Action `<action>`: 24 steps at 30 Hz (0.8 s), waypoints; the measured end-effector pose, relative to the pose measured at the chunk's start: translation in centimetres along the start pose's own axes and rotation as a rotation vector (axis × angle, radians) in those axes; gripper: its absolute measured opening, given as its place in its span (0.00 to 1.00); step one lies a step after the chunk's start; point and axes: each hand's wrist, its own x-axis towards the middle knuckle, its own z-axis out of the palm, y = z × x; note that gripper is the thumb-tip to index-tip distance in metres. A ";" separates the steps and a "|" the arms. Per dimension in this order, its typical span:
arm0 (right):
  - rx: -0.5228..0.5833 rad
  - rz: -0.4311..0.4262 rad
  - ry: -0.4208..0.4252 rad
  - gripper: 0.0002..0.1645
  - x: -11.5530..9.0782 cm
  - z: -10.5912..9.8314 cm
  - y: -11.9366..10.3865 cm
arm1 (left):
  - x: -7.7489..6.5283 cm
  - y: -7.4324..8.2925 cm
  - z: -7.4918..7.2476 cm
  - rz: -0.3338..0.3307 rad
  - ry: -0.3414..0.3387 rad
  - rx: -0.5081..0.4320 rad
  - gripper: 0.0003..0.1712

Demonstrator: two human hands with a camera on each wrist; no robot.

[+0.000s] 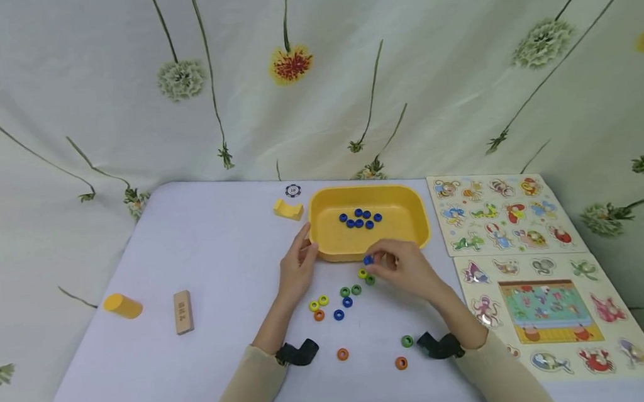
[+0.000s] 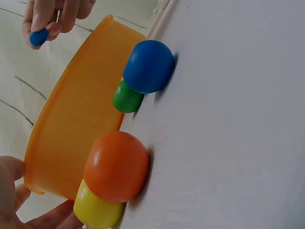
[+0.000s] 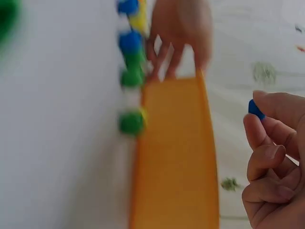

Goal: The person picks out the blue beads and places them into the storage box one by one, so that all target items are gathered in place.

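Observation:
My right hand (image 1: 402,269) pinches a blue bead (image 1: 368,260) between thumb and index finger, over the near edge of a yellow tray (image 1: 403,217). In the right wrist view the pinched bead shows at the fingertips, higher than the tray's rim. At the tray's near left corner, my left hand (image 1: 296,271) touches the wall with its fingers loosely extended. Several blue beads (image 1: 359,223) lie together inside the tray. On the cloth in front of it are loose beads: green ones (image 1: 356,290), yellow ones (image 1: 323,300), blue ones (image 1: 339,315) and orange ones (image 1: 342,354).
Sticker boards (image 1: 496,247) with animal pictures lie right of the tray. Behind its left end are a yellow notched block (image 1: 288,210) and a round chip (image 1: 293,190). Farther left, a wooden block (image 1: 183,312) and a yellow cylinder (image 1: 123,305) rest on the white-covered table (image 1: 218,247).

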 end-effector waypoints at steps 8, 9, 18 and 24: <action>-0.232 0.270 0.045 0.13 5.0 -2.6 4.2 | 0.1 -0.1 -0.1 -0.012 0.001 -0.005 0.26; -0.259 0.305 0.018 0.13 5.4 -2.5 4.7 | 0.1 -0.1 0.0 -0.016 0.002 -0.006 0.26; -0.343 0.449 -0.144 0.11 7.8 -1.6 6.3 | -0.1 -0.2 0.2 -0.018 0.009 -0.016 0.26; -0.341 0.475 -0.171 0.12 8.0 -1.3 6.6 | 0.1 -0.4 0.2 0.015 0.023 0.011 0.27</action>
